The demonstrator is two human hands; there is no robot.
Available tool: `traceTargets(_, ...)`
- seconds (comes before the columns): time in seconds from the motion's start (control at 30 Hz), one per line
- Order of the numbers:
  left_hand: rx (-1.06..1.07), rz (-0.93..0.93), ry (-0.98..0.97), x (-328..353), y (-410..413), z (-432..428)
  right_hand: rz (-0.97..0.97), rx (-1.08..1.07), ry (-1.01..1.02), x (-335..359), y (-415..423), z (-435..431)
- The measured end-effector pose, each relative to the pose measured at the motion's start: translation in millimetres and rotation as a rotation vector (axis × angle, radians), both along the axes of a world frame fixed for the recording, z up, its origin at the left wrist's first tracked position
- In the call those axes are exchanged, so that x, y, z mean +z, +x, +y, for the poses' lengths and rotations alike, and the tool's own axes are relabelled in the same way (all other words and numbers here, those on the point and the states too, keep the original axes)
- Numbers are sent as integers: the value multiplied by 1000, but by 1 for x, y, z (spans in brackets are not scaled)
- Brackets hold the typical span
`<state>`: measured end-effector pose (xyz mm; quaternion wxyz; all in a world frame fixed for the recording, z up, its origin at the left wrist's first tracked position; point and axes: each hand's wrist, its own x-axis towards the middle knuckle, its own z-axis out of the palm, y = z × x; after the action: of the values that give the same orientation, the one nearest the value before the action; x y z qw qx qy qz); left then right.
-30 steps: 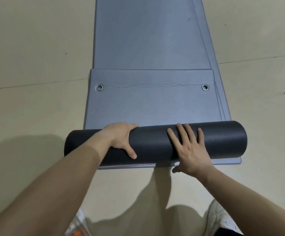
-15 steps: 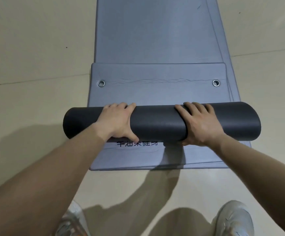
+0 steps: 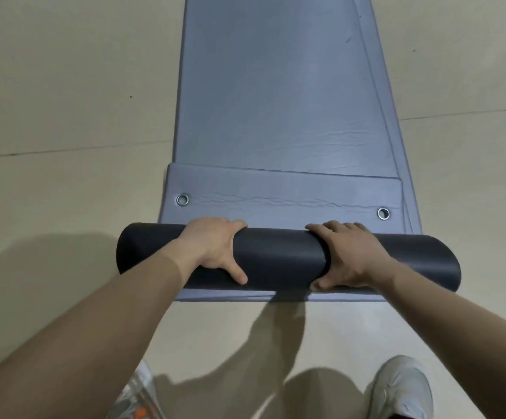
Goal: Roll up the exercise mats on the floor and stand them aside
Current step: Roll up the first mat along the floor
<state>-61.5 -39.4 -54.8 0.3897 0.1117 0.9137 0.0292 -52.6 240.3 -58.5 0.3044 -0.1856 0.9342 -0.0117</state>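
The charcoal-black rolled foam mat (image 3: 288, 258) across the lower middle of the frame is one plain matt tone, greyer where light catches its top. The flat blue-grey padded mat (image 3: 275, 86) running to the upper edge is slate blue with faint brushed streaks and thin darker crease lines. Its nearer panel is a lighter lilac-grey. On that panel sit a shiny silver left eyelet (image 3: 182, 199) and a matching silver right eyelet (image 3: 383, 213). The pale beige smooth floor (image 3: 64, 86) carries thin dark seam lines, a few dark specks and soft grey shadows low in the frame. At the lower right is a plain white shoe (image 3: 402, 385). At the lower left is a grey-white shoe with an orange patch (image 3: 138, 400).
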Motion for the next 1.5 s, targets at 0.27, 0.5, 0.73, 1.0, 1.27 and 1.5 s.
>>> traceTargets(0.27,221,448,-75,1,45,12,215,73,65,-5,-12,-3)
traceTargets(0.5,155,369,-86,-27,-5,15,268,89,195,-25,-17,-9)
traceTargets(0.73,-51,489,-139,-33,-47,13,379,135,64,-39,-81,2)
traceTargets(1.0,-63,384,-25,-14,-74,-2,135,106,85,-1,-102,-18)
traceTargets(1.27,395,351,-133,6,45,-101,18,-75,-57,-3,26,-137)
traceTargets(1.5,1586,212,711,-24,118,-155,-112,-287,-179,-3,61,-298)
